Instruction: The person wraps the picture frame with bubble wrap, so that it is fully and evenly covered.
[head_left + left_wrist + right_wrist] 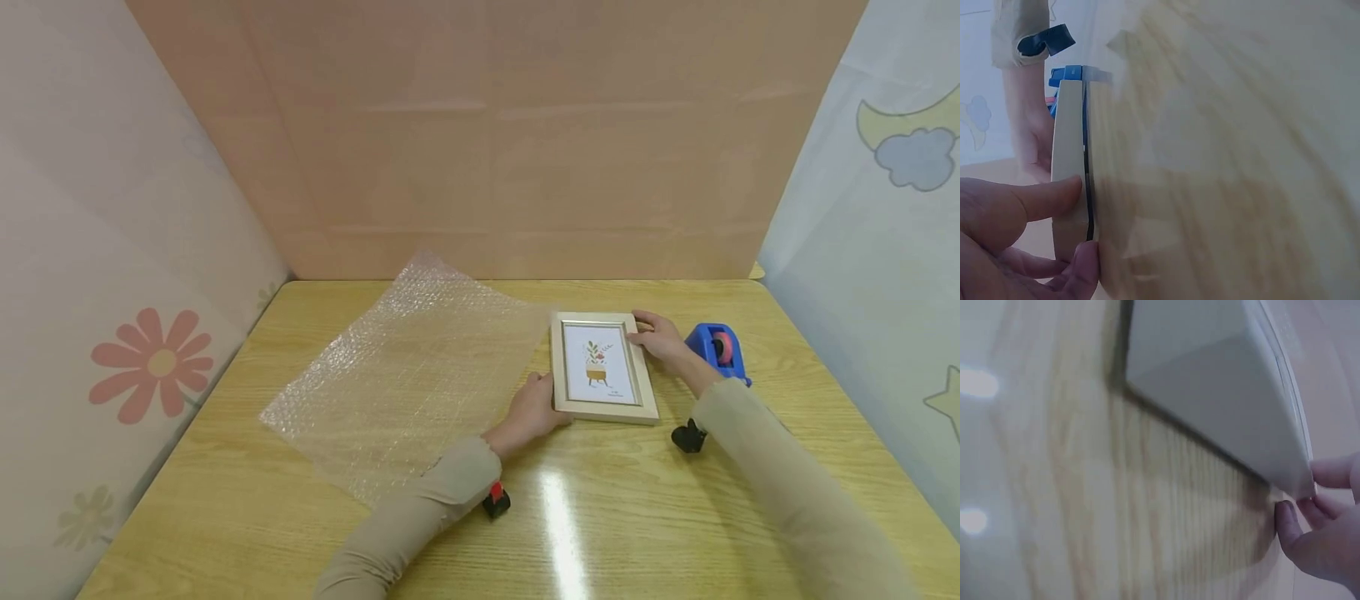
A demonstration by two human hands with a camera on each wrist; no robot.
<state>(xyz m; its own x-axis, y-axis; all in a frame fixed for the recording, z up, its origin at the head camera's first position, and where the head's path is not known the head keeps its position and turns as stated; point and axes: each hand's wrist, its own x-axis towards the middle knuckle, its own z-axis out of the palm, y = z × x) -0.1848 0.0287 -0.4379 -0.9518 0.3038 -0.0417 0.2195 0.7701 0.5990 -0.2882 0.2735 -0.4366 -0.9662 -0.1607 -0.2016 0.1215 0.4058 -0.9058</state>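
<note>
A cream-coloured picture frame, with a potted plant print behind its glass, lies face up over the table. My left hand holds its lower left side; in the left wrist view the thumb lies on the frame's edge and fingers reach beneath. At the upper right, my right hand grips the opposite side. The right wrist view has those fingers at one corner of the frame. Left of the frame, a clear bubble wrap sheet is spread out, its right corner by the frame's upper left corner.
A blue tape dispenser with a reddish roll stands right of the frame, partly behind the right forearm. Black wrist-worn pieces hang at both sleeves. Patterned side panels and a peach back panel border the wooden table.
</note>
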